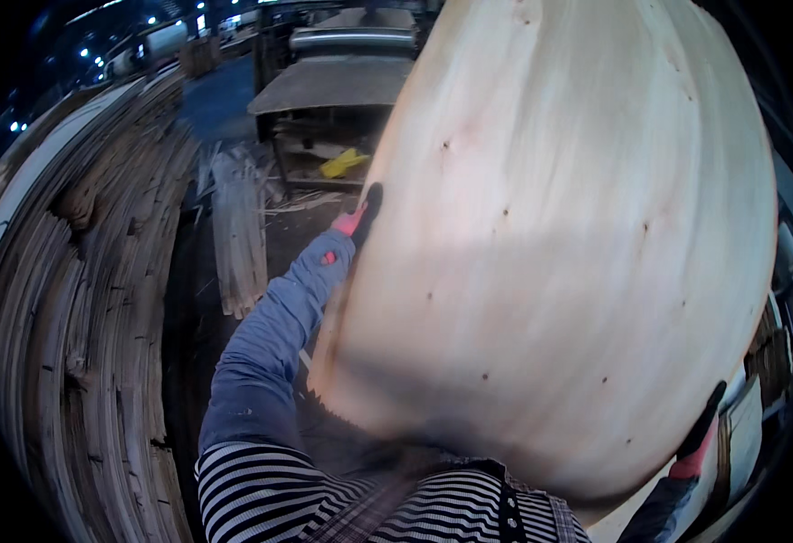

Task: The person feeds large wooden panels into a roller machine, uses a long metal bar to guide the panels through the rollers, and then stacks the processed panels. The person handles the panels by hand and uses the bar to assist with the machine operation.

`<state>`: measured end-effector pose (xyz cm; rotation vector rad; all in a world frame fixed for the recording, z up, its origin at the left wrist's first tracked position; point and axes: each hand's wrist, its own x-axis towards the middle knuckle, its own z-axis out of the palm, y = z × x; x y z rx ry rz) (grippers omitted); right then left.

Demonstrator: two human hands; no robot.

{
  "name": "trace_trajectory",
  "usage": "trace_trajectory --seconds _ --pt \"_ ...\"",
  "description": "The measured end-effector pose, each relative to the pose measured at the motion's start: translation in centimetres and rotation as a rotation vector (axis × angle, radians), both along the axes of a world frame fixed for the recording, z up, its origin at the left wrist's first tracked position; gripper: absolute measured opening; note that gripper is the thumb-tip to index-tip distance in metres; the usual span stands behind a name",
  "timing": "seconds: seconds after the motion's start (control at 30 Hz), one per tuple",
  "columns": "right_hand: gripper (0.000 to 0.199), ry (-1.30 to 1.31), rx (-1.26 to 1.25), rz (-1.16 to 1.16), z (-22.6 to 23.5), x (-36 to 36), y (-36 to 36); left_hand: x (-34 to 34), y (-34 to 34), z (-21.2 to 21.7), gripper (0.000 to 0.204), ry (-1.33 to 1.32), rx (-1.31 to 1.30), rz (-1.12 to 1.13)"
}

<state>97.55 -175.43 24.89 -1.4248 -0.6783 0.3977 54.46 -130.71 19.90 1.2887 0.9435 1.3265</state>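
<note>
A large, pale wood veneer sheet (541, 262) with small dark knots fills the middle and right of the head view. My left hand (363, 217), in a red and black glove, grips its left edge with the arm stretched forward. Lower down, my right hand (701, 434), gloved alike, holds the right edge near the bottom corner. Most of the fingers on both hands are hidden by the sheet or turned away. The sheet's near edge, jagged at its left end, comes close to my striped top.
A long stack of rough veneer strips (98, 317) runs along the left. Ahead stands a machine with a metal roller (351, 38) and a flat table (329, 86); a yellow item (343, 163) lies beneath. Loose strips (238, 226) lie on the floor, and more stacked wood (768, 362) is at right.
</note>
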Motion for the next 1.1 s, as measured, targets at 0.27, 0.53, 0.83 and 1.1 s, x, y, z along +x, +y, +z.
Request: trace_trajectory --seconds 0.27,0.53,0.83,1.1 --pt "0.062 -0.081 -0.142 0.22 -5.6 0.9 26.5 -9.8 12.6 -0.7 0.079 0.057 -0.022 0.339" --pt "0.056 0.036 -0.15 0.28 -8.0 1.6 59.9 -16.2 33.9 -1.3 0.079 0.071 -0.045 0.543" --pt "0.058 -0.053 -0.025 0.39 -9.1 -3.1 93.1 -21.4 58.9 -2.3 0.08 0.025 -0.037 0.767" --pt "0.056 0.212 -0.165 0.457 -11.3 -8.9 115.8 -26.7 82.6 -6.0 0.081 0.12 -0.187 0.851"
